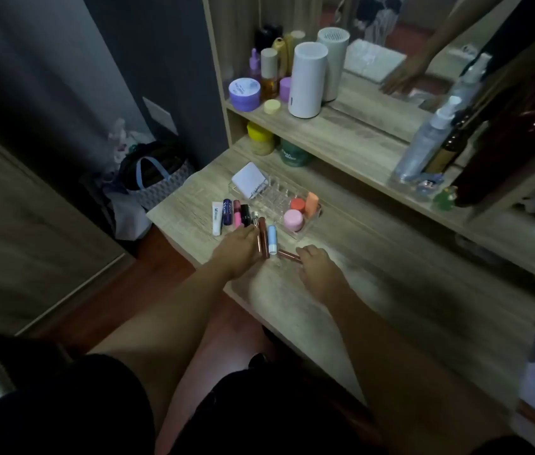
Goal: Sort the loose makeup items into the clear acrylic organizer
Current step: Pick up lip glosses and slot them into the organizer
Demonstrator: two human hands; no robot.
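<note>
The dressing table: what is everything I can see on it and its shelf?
Acrylic organizer: 1, clear, desk centre.
White compact: 1, leaning in organizer's left end.
Pink jar: 1, organizer's right end.
Red-orange jar: 1, behind pink jar.
Orange sponge: 1, organizer's right end.
Loose tubes: about eight, mixed colours, in front of organizer.
White cylinder: 1, upper shelf.
Purple jar: 1, upper shelf, left.
Spray bottle: 1, clear, shelf right.
Left hand: on tubes; grasp unclear.
Right hand: touching a brown tube.

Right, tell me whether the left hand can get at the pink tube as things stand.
Probably yes. The left hand rests just short of the pink tube, which lies exposed on the desk between neighbouring tubes; nothing covers it.
</note>
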